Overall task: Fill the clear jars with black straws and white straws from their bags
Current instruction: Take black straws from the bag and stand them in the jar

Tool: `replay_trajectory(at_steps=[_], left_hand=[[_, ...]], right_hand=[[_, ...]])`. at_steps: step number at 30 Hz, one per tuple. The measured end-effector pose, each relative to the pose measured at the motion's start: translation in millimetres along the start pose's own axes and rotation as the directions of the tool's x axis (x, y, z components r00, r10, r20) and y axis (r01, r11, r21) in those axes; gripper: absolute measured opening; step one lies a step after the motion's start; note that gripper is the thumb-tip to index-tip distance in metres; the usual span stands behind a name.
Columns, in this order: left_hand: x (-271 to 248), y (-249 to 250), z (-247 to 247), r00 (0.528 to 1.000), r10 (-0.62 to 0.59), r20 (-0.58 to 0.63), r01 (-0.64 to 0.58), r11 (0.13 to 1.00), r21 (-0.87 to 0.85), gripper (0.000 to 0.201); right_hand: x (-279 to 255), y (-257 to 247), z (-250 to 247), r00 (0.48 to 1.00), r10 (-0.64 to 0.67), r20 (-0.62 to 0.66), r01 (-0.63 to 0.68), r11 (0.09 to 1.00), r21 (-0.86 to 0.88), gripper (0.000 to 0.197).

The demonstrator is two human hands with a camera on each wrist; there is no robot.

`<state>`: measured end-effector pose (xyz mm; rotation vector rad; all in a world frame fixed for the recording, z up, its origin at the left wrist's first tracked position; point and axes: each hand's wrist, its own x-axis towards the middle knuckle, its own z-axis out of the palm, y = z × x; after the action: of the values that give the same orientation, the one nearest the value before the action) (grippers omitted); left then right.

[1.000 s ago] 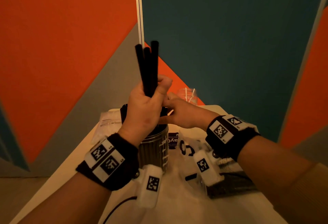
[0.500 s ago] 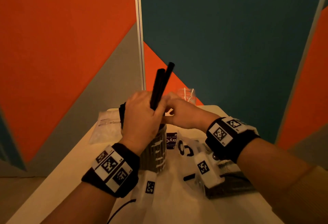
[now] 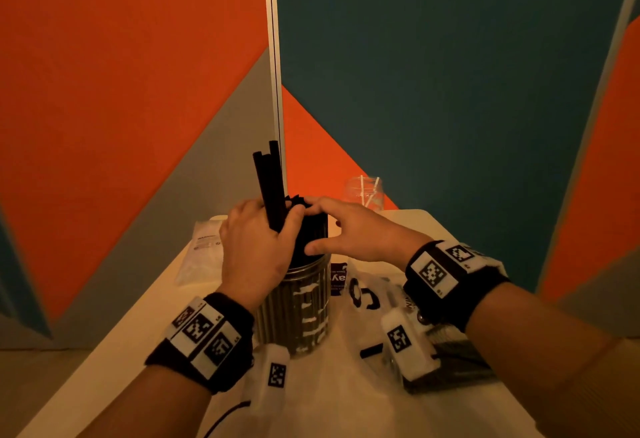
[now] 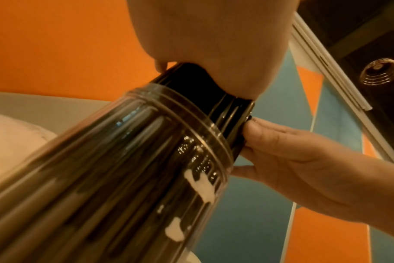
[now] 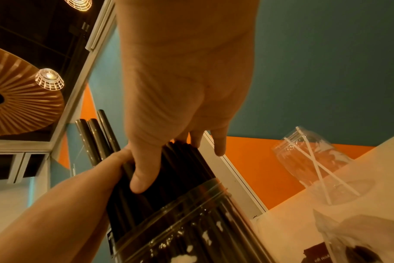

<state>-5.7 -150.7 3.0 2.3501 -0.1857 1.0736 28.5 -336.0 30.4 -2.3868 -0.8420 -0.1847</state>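
A clear jar (image 3: 298, 309) packed with black straws stands mid-table. My left hand (image 3: 273, 226) grips a few black straws (image 3: 270, 177) upright at the bundle's left side, their lower ends hidden behind my fingers. My right hand (image 3: 322, 226) rests on the packed bundle, its thumb pressed against the side and straight fingers laid over the tops. In the right wrist view the held straws (image 5: 95, 138) rise beside the jar (image 5: 191, 222). The left wrist view shows the jar (image 4: 124, 160) and right hand (image 4: 292, 160). A second clear jar (image 3: 365, 191) holds a few white straws.
A bag of white straws (image 3: 204, 250) lies at the table's back left. A clear bag with black straws (image 3: 450, 361) lies at the right under my right forearm. The table (image 3: 104, 368) edge runs close on the left, with wall panels behind.
My left hand has come down from above the jar with its black straws, which leaned right half a second ago and now stand nearly upright. My right hand stays on the bundle.
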Motion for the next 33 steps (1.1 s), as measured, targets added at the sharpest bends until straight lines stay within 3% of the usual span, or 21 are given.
replay_trajectory(at_steps=[3, 5, 8, 11, 14, 17, 20, 22, 27, 31, 33], left_hand=[[4, 3, -9, 0.997, -0.051, 0.062, 0.054, 0.998, -0.044, 0.057], [14, 10, -21, 0.993, -0.101, 0.066, 0.112, 0.977, -0.184, 0.06], [43, 26, -48, 0.998, -0.048, -0.028, 0.034, 0.931, -0.364, 0.072], [77, 46, -75, 0.987, 0.138, -0.088, -0.153, 0.968, -0.2, 0.066], [87, 52, -76, 0.972, 0.185, 0.142, -0.179, 0.983, -0.049, 0.058], [60, 43, -50, 0.921, 0.161, 0.354, -0.198, 0.978, 0.071, 0.055], [17, 27, -22, 0.873, 0.235, 0.427, -0.327, 0.932, 0.156, 0.056], [0, 19, -11, 0.879, 0.277, 0.387, -0.396, 0.878, 0.27, 0.071], [4, 13, -9, 0.87, 0.307, 0.387, -0.428, 0.859, 0.28, 0.084], [5, 13, -18, 0.83, 0.362, 0.425, -0.483, 0.848, 0.219, 0.083], [5, 15, -23, 0.842, 0.375, 0.388, -0.479, 0.85, 0.218, 0.078]], right_hand=[[2, 1, 1, 1.0, 0.004, -0.005, -0.004, 1.0, -0.007, 0.056], [3, 2, 0, 1.0, 0.007, -0.009, -0.007, 1.0, 0.0, 0.06], [3, 3, 1, 1.0, 0.011, 0.001, -0.011, 1.0, 0.025, 0.064], [2, 2, 0, 1.0, 0.02, 0.008, -0.021, 0.999, 0.029, 0.061], [1, 1, 0, 1.0, 0.019, 0.0, -0.019, 0.999, 0.032, 0.061], [0, -2, 0, 1.0, 0.003, -0.016, -0.003, 1.0, 0.02, 0.059], [-1, -2, 2, 0.998, -0.039, -0.056, 0.041, 0.998, 0.036, 0.04], [-3, -3, 3, 0.996, -0.066, -0.067, 0.068, 0.997, 0.032, 0.039], [-7, -8, -1, 0.997, -0.057, -0.046, 0.055, 0.998, -0.028, 0.054], [-19, -13, -8, 0.999, -0.025, 0.033, 0.027, 0.998, -0.06, 0.088], [-29, -10, -15, 0.997, 0.058, 0.042, -0.054, 0.993, -0.106, 0.103]])
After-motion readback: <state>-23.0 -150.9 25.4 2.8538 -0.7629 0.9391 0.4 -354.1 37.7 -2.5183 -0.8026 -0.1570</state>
